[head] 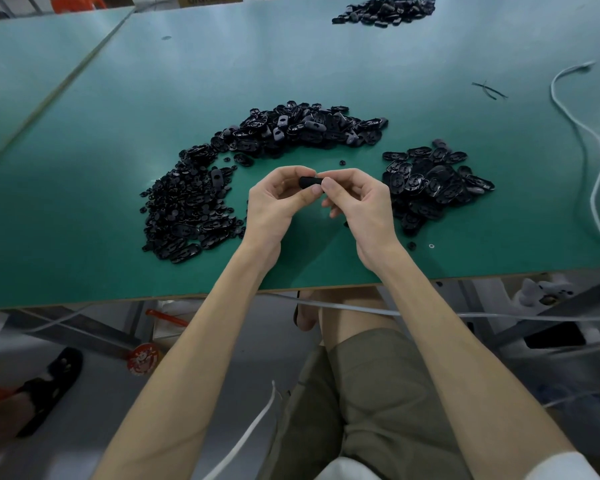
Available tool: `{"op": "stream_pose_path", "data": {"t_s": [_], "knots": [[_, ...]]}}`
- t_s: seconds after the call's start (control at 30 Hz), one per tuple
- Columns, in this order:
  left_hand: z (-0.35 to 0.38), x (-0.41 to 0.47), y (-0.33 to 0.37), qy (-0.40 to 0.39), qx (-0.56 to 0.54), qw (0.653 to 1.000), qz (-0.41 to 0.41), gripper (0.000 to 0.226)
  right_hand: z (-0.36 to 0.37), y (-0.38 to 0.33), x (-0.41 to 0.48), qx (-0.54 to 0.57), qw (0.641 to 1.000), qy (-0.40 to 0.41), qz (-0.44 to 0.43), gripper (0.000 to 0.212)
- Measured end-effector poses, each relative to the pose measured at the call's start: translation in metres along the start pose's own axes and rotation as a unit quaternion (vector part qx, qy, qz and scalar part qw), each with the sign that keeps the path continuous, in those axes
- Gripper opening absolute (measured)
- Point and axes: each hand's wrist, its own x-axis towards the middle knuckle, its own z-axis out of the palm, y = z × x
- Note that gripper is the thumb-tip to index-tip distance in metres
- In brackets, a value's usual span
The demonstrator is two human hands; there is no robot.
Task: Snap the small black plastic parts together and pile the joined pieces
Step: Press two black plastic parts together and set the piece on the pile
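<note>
Left hand (278, 199) and right hand (355, 199) both pinch one black part (310, 182) between fingertips, above the tabletop (118, 133). Loose pile (194, 202) lies left of the hands; another pile (433, 183) right.

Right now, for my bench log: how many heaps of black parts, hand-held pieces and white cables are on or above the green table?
Heaps of small black plastic parts: 3, crescent heap, right heap, far heap
Held black plastic piece: 1
White cable: 1
Total: 5
</note>
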Motion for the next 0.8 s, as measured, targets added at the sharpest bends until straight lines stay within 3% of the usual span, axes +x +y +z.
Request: {"op": "stream_pose_path", "data": {"t_s": [0.47, 0.8], "knots": [[-0.0067, 0.0004, 0.0038, -0.011, -0.03, 0.999, -0.034, 0.028, -0.0005, 0.0025, 0.0017, 0.014, 0.999, -0.036, 0.001, 0.01], [0.0011, -0.0018, 0.0021, -0.006, 0.018, 1.0, -0.017, 0.02, -0.0017, 0.0056, 0.0042, 0.008, 0.999, 0.029, -0.014, 0.008]]}}
